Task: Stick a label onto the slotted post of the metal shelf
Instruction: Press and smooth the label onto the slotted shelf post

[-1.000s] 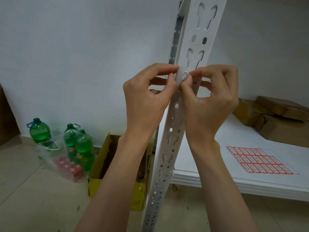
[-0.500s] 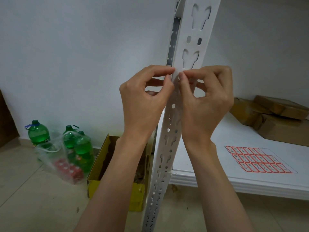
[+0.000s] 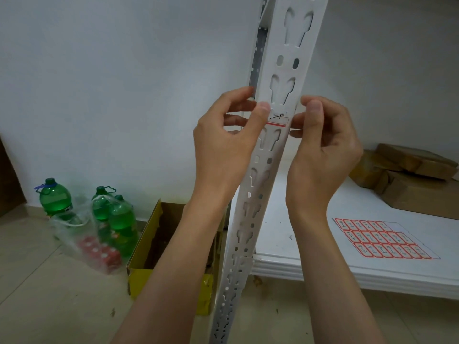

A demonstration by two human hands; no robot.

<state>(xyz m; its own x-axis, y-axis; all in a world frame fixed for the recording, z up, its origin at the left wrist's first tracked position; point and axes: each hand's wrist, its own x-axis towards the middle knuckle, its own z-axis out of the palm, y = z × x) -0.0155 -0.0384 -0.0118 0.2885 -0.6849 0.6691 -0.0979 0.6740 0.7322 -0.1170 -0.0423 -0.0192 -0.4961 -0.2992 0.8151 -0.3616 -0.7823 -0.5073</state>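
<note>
White wall stood behind the shelf. My left hand (image 3: 223, 147) curled beside the slotted post (image 3: 278, 125), its thumb tip pressed on the left end of the label (image 3: 278, 119). My right hand (image 3: 323, 150) hung just right of the post, fingers loosely curled and holding nothing, apart from the label. That label lay flat on the post's face between two keyhole slots, its long axis across the post, red edge downward. Farther out, a sheet of red-bordered labels (image 3: 382, 239) lay on the shelf board (image 3: 310, 256) near its front edge, cardboard parcels (image 3: 409, 180) toward the back. Green bottles (image 3: 119, 219) and a yellow box (image 3: 149, 249) sat on the floor.
</note>
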